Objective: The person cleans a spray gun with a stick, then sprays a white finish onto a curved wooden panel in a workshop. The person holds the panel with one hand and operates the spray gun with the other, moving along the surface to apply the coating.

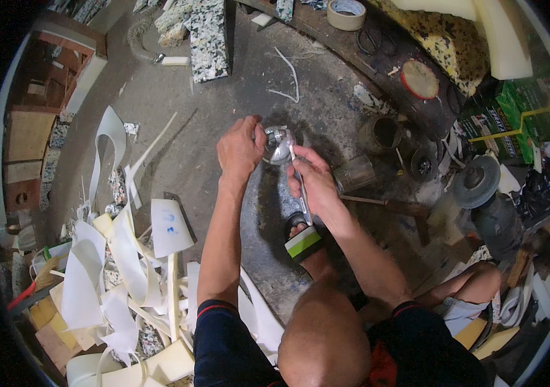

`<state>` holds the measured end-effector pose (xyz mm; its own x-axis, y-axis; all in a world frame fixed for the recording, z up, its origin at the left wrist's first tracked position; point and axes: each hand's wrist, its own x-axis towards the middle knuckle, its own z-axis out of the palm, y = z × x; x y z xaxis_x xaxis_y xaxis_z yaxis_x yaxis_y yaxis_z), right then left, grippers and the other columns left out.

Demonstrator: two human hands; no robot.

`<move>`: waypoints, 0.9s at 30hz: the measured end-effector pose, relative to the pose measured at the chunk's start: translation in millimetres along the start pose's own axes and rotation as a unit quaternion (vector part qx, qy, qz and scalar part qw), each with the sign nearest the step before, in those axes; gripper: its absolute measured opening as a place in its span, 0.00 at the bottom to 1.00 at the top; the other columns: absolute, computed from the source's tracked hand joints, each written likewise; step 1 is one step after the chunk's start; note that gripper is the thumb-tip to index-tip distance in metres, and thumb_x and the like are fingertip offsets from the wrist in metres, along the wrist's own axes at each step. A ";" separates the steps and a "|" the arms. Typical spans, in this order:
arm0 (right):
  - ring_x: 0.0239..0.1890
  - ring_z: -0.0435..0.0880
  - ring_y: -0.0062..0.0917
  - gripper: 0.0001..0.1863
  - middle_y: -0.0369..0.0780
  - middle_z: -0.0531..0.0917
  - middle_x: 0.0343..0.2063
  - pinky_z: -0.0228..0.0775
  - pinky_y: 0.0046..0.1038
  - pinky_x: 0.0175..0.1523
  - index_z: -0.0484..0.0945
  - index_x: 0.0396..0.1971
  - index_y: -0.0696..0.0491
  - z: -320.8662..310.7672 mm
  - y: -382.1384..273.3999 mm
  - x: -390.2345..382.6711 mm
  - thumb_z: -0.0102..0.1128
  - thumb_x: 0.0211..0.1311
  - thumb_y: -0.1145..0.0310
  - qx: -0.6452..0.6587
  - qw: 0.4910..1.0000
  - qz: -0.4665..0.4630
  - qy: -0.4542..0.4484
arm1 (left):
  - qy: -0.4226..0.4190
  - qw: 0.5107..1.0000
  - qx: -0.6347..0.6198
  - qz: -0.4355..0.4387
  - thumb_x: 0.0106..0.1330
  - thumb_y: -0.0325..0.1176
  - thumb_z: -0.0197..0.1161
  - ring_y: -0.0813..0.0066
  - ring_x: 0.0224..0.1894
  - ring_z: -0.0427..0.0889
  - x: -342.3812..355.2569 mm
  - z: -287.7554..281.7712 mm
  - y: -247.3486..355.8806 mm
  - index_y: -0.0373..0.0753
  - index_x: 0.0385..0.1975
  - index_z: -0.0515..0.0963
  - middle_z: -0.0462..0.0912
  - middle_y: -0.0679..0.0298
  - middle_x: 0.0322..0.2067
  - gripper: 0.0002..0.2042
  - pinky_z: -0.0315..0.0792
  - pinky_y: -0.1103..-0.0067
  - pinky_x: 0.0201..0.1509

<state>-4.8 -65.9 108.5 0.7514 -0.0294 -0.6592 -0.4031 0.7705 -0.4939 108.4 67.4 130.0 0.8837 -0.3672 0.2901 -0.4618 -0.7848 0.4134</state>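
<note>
Ahead of me, above the concrete floor, is a small round shiny metal piece. The curled fingers of my left hand close at its left edge. My right hand, on the other side, pinches a slim pale-handled tool. Its upper end meets the metal piece, while the lower end points back toward my foot. The exact kind of tool does not show, and my left fingers hide part of the metal piece.
White foam offcuts pile up at the left. A tin can, a clear plastic cup and a hammer lie to the right, near a bench grinder. Tape sits on the low bench. My sandal is below.
</note>
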 end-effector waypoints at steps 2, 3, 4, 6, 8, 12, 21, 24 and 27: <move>0.18 0.71 0.20 0.16 0.38 0.76 0.27 0.63 0.24 0.20 0.69 0.58 0.50 4.2 1.4 3.3 0.50 0.73 0.73 0.059 0.994 -0.061 -0.066 | -0.005 1.000 -0.013 -0.009 0.66 0.36 0.57 0.51 0.35 0.84 0.7 -0.4 0.1 0.45 0.40 0.81 0.84 0.57 0.33 0.08 0.77 0.61 0.39; 0.18 0.71 0.20 0.16 0.39 0.77 0.27 0.63 0.25 0.20 0.69 0.58 0.50 5.6 1.3 5.3 0.50 0.72 0.73 0.089 0.986 -0.109 -0.091 | -0.008 1.000 -0.018 -0.011 0.66 0.36 0.57 0.51 0.35 0.84 1.4 -0.5 0.0 0.45 0.40 0.81 0.84 0.57 0.33 0.08 0.77 0.61 0.38; 0.19 0.72 0.20 0.16 0.39 0.77 0.27 0.64 0.24 0.21 0.69 0.58 0.50 7.1 4.2 4.8 0.50 0.73 0.73 0.119 0.981 -0.097 -0.119 | 0.000 1.000 -0.013 -0.002 0.66 0.36 0.57 0.51 0.35 0.84 1.5 -0.8 -0.4 0.45 0.40 0.81 0.84 0.57 0.33 0.08 0.77 0.61 0.38; 0.20 0.72 0.20 0.16 0.38 0.76 0.27 0.64 0.24 0.22 0.69 0.57 0.49 8.7 7.5 4.3 0.50 0.73 0.73 0.086 0.994 -0.038 -0.057 | 0.013 1.000 -0.002 0.014 0.66 0.36 0.57 0.51 0.35 0.84 2.2 -0.2 -1.3 0.45 0.40 0.81 0.84 0.57 0.33 0.08 0.77 0.61 0.38; 0.21 0.73 0.20 0.15 0.38 0.76 0.28 0.65 0.24 0.23 0.69 0.56 0.47 9.4 11.6 1.1 0.50 0.73 0.73 0.079 0.997 0.015 -0.022 | 0.002 1.000 -0.003 0.007 0.66 0.36 0.57 0.51 0.35 0.84 1.5 0.9 -2.1 0.45 0.40 0.81 0.84 0.57 0.33 0.08 0.77 0.61 0.38; 0.21 0.72 0.21 0.16 0.38 0.76 0.29 0.64 0.25 0.22 0.68 0.57 0.46 15.7 15.5 -4.6 0.50 0.73 0.73 0.163 0.979 -0.097 -0.077 | -0.007 1.000 0.013 0.003 0.66 0.37 0.57 0.51 0.34 0.84 1.0 1.9 -3.0 0.46 0.41 0.81 0.84 0.57 0.33 0.09 0.77 0.60 0.37; 0.20 0.71 0.21 0.13 0.37 0.75 0.29 0.64 0.26 0.22 0.66 0.55 0.43 30.7 15.3 -10.1 0.46 0.75 0.73 0.195 0.979 -0.049 -0.029 | -0.003 1.000 -0.002 -0.006 0.67 0.37 0.57 0.50 0.34 0.84 0.8 1.4 -1.3 0.46 0.42 0.81 0.84 0.56 0.33 0.09 0.77 0.61 0.37; 0.20 0.71 0.20 0.14 0.37 0.75 0.28 0.64 0.25 0.22 0.65 0.55 0.43 33.9 13.6 -8.6 0.47 0.74 0.73 0.144 0.989 0.028 0.031 | -0.005 1.000 -0.007 -0.005 0.67 0.37 0.57 0.50 0.34 0.84 0.7 1.8 -2.1 0.46 0.41 0.81 0.84 0.56 0.33 0.09 0.77 0.61 0.37; 0.20 0.71 0.20 0.14 0.38 0.75 0.28 0.64 0.25 0.22 0.65 0.55 0.42 34.8 13.7 -8.2 0.47 0.74 0.73 0.175 0.984 -0.041 0.006 | -0.016 1.000 0.007 -0.008 0.67 0.37 0.57 0.50 0.34 0.84 1.0 1.9 -3.0 0.46 0.41 0.81 0.84 0.56 0.33 0.09 0.77 0.60 0.37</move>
<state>1.7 -32.9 126.9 0.7668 -0.1065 -0.6330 -0.1352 0.9372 -0.3215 110.8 68.4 127.4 0.8931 -0.3700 0.2558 -0.4466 -0.7976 0.4056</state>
